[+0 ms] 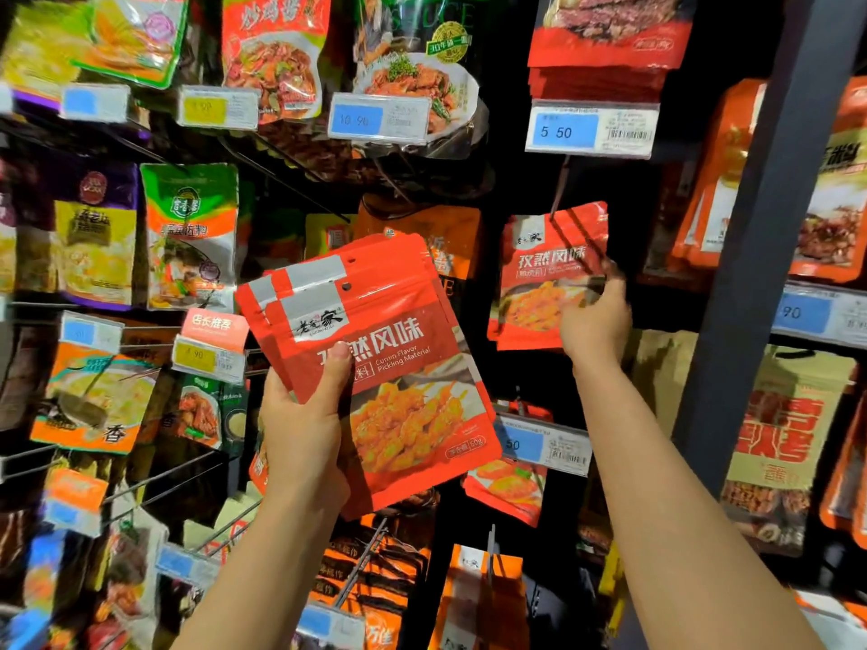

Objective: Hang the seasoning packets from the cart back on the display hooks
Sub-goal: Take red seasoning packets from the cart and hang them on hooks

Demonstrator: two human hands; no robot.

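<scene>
The right hand (595,316) is pinching one red packet (544,274) at the display hook (570,227), up-right of the left hand (305,415), whose fingers are clutching the spare stack (375,368) upright.

A shop aisle: rows of seasoning packets (190,236) hang on wire display hooks (164,480), each hook fronted by a price tag (589,131), one reading 5.50.

- Lighting: bright on packet fronts; gaps behind them near black.
- Glare: white sheen on price tag (589,132) sleeves, 12 to 1 o'clock.
- Blur: smeared at 9 o'clock; right hand (593,316) streaked.
- Distortion: wide-angle bowing of grey upright (760,236), 3 o'clock.
</scene>
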